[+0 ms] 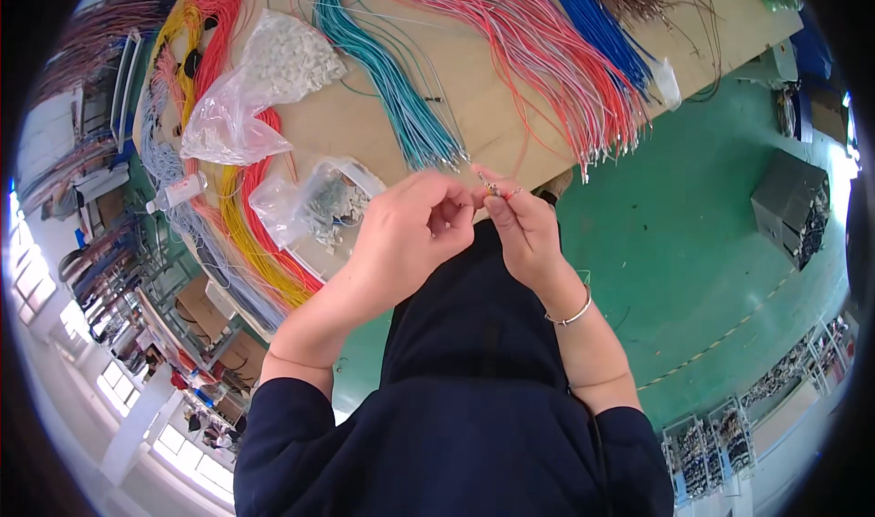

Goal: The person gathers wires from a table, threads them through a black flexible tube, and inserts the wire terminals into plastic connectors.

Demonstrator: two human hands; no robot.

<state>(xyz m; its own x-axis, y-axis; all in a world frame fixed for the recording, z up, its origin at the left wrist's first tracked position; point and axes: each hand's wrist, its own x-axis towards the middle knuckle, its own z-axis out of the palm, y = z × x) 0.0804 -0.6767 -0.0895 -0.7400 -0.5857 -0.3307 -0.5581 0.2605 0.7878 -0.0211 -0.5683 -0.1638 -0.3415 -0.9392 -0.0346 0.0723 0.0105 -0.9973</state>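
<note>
Teal wires point(406, 107), pale-tipped, are spread across the wooden counter point(747, 30) at upper centre. At frame centre, a small part point(493, 189) is pinched in the right hand's point(526, 230) grip; whether anything is held by the curled left hand point(398, 225) cannot be told. The part is judged unfinished, many wires untouched. Green floor point(684, 244) is seen at right.

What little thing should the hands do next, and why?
Maybe steady the small piece with the left hand: the right hand seems to pinch it near its fingertips, and the left hand's curled fingers are close beside it. It's too tiny to identify.
</note>
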